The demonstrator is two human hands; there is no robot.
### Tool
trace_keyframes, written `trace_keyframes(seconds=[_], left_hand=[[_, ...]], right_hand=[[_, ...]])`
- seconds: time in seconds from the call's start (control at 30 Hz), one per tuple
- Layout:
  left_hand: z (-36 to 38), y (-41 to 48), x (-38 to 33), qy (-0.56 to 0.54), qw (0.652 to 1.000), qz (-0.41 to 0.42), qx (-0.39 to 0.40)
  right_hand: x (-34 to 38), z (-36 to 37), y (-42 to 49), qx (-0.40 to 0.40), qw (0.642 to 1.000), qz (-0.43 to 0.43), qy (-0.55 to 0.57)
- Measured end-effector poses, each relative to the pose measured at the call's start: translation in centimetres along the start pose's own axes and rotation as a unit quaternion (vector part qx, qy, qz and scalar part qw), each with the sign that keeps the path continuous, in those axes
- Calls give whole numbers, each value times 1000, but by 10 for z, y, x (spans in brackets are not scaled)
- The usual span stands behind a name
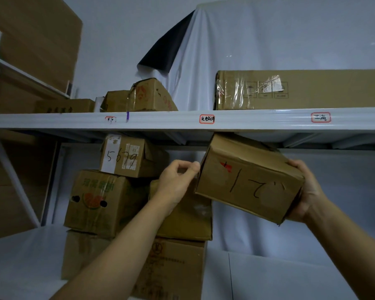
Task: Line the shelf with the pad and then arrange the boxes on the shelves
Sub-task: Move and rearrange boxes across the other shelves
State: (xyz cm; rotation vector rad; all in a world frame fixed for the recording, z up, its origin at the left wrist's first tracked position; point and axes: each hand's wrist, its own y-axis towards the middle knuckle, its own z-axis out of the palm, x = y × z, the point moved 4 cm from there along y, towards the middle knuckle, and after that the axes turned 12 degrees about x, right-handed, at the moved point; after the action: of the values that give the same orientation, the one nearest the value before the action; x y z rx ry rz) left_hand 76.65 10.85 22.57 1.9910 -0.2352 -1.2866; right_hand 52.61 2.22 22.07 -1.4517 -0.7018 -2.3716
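I hold a brown cardboard box (249, 180) with black marker writing, tilted, just under the upper shelf's front rail (258, 119). My right hand (304, 191) grips its right end. My left hand (178, 182) pinches its left edge. Below and to the left stands a stack of boxes: one marked 5679 (126, 155), a watermelon-print box (100, 201), a plain box (188, 215) and a printed box (173, 269). A white pad (290, 276) covers the lower shelf.
On the upper shelf lie a long taped carton (312, 89), a tilted box (152, 96) and two smaller boxes (65, 106). White sheeting (268, 40) with a dark folded corner hangs behind. Large cardboard panels (30, 40) stand on the left rack.
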Motion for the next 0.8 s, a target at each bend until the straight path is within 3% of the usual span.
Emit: trace_keyframes(seconds=[0.1, 0.2, 0.3, 0.43, 0.63, 0.8], left_hand=[[-29, 10, 13, 102, 986, -33, -130], [-73, 26, 37, 208, 956, -109, -178], [-112, 40, 59, 241, 935, -170, -199], [-139, 55, 74, 245, 928, -190, -207], [-146, 78, 81, 313, 911, -201, -178], [-139, 78, 74, 339, 893, -192, -224]], right_hand=[[-4, 7, 0, 4, 1000, 1, 10], [-7, 20, 11, 8, 1000, 11, -1], [-9, 35, 29, 12, 1000, 24, -13], [-7, 55, 53, 29, 998, 33, -34], [-1, 79, 76, 47, 993, 59, -88], [-5, 84, 83, 45, 991, 68, -108]])
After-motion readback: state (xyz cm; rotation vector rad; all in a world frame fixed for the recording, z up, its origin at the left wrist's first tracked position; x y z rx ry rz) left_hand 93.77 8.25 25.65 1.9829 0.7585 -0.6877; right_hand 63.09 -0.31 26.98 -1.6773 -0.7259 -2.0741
